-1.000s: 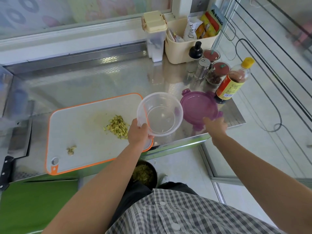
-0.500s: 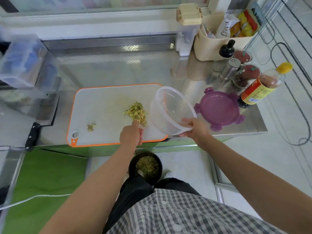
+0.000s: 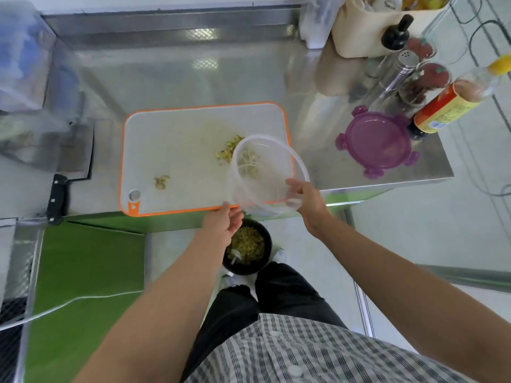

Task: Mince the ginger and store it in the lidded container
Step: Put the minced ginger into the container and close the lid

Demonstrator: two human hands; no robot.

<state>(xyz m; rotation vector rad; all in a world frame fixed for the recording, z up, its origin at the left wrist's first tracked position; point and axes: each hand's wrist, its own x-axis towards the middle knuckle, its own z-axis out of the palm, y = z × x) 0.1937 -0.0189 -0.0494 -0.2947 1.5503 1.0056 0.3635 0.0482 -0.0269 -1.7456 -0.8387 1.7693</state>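
My right hand (image 3: 307, 203) grips the rim of a clear round container (image 3: 265, 172), tilted above the near right corner of the white, orange-edged cutting board (image 3: 179, 139). A pile of minced ginger (image 3: 228, 150) lies on the board, partly seen through the container's wall. A smaller bit of ginger (image 3: 161, 181) lies further left. My left hand (image 3: 222, 225) hovers at the board's front edge, just below the container, fingers apart and holding nothing. The purple lid (image 3: 377, 140) rests flat on the steel counter to the right.
A cleaver (image 3: 73, 158) lies left of the board on the steel counter (image 3: 171, 78). At the back right stand a sauce bottle (image 3: 453, 103), spice jars, a shaker and a beige basket (image 3: 362, 31). A black bin (image 3: 247, 246) with scraps sits on the floor below the counter edge.
The container passed from my left hand to my right and moved over the board's right corner. My left hand left the ginger pile and came back to the board's front edge.
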